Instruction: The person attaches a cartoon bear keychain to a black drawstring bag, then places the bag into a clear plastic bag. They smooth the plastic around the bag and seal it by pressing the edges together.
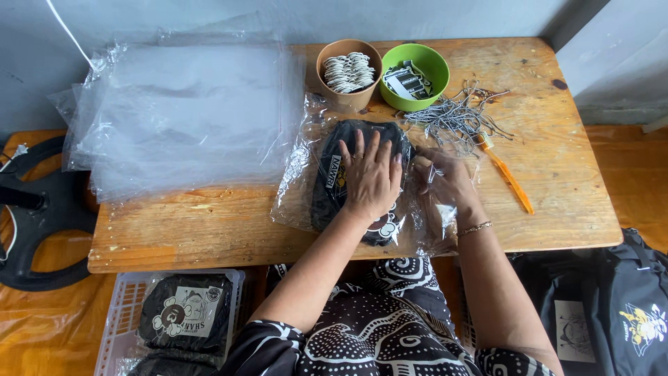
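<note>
Wooden table (563,174): left hand (370,177) flat on bagged black garment (348,184), right hand (445,182) pinching bag edge

Both bare forearms reach forward from the bottom of the view, the left hand (371,177) lying flat, palm down with its fingers spread and pointing away, while the right hand (445,179), close beside it, is curled with its fingertips pinched together, wrist slightly bent.

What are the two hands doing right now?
Left hand: open, pressed flat on the bagged black garment.
Right hand: pinching the clear plastic bag's flap.
</note>
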